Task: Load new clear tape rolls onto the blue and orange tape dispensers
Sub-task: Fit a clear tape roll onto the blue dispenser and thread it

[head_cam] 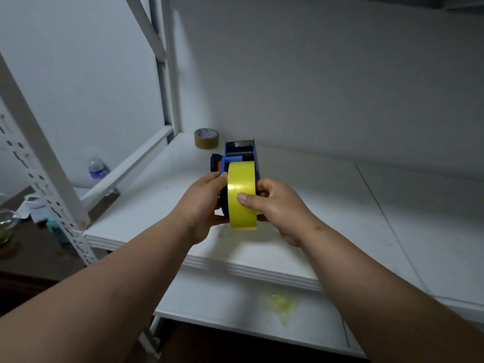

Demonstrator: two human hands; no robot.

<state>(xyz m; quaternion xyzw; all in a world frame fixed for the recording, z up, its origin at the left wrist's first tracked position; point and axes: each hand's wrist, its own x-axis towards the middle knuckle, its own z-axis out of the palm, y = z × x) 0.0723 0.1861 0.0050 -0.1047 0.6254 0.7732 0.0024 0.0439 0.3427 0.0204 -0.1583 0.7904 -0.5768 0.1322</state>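
Observation:
A blue tape dispenser (242,153) is held just above the white shelf (327,205), its toothed blade pointing away from me. A yellowish clear tape roll (242,184) sits in it, edge toward me. My left hand (203,205) grips the dispenser's left side. My right hand (275,208) holds the roll from the right, thumb pressed on its outer face. Behind the blue dispenser, a bit of the orange dispenser (215,163) shows on the shelf, mostly hidden.
A brown tape roll (206,138) lies flat at the shelf's back left corner. White perforated rack posts (39,163) rise at left. A water bottle (97,169) and a glass bowl (6,226) stand on the lower dark table at left.

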